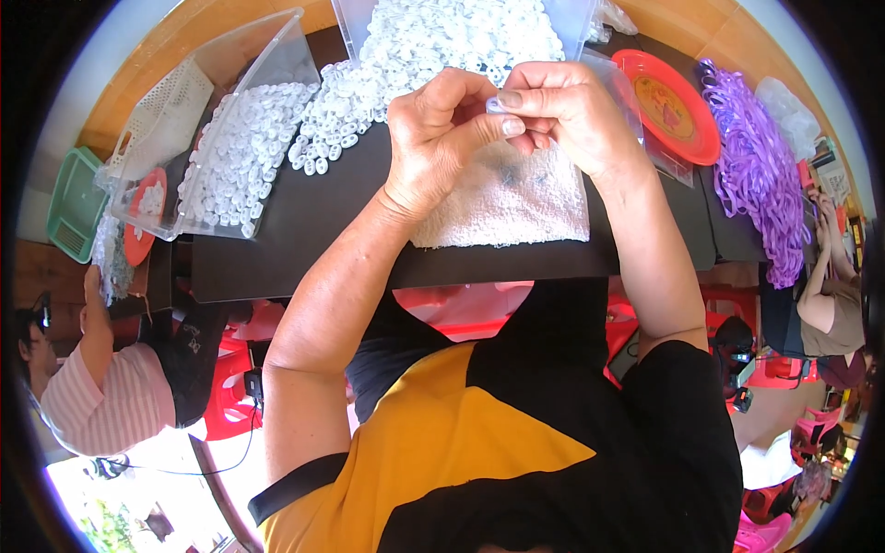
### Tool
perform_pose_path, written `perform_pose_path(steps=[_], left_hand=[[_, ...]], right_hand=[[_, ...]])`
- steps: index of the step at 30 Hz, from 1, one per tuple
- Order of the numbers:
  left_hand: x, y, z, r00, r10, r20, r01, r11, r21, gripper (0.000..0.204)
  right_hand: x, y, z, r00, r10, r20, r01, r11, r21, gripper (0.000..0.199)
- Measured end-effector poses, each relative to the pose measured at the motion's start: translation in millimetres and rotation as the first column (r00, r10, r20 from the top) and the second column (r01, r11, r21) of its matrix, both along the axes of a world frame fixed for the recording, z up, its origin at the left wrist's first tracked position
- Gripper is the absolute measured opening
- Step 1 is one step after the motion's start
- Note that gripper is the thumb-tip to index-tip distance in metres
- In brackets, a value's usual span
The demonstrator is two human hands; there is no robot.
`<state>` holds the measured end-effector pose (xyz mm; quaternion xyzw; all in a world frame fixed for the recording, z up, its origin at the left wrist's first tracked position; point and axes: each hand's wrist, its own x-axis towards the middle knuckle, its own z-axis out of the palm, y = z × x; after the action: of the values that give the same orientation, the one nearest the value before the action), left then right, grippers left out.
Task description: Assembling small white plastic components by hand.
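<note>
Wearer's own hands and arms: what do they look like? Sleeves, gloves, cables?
Left hand and right hand are both bare: no gloves, and no watch or cable visible on either arm. Both sleeves are short: left sleeve yellow-orange with a black band at the cuff, right sleeve plain black.

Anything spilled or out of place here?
Loose white pieces lie on the dark table between the left clear bin and the middle bin, in neither; they look spilled, though perhaps poured out deliberately.
</note>
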<state>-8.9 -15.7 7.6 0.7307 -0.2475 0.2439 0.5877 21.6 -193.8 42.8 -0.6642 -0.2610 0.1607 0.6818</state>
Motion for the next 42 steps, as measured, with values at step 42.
perform_pose_path(steps=[42], left_hand=[[-36,88,77,0.705,0.547,0.452,-0.693,0.667,0.273,0.009]], right_hand=[[23,21,-54,0.377,0.201,0.904,0.626,0.664,-0.409,0.008]])
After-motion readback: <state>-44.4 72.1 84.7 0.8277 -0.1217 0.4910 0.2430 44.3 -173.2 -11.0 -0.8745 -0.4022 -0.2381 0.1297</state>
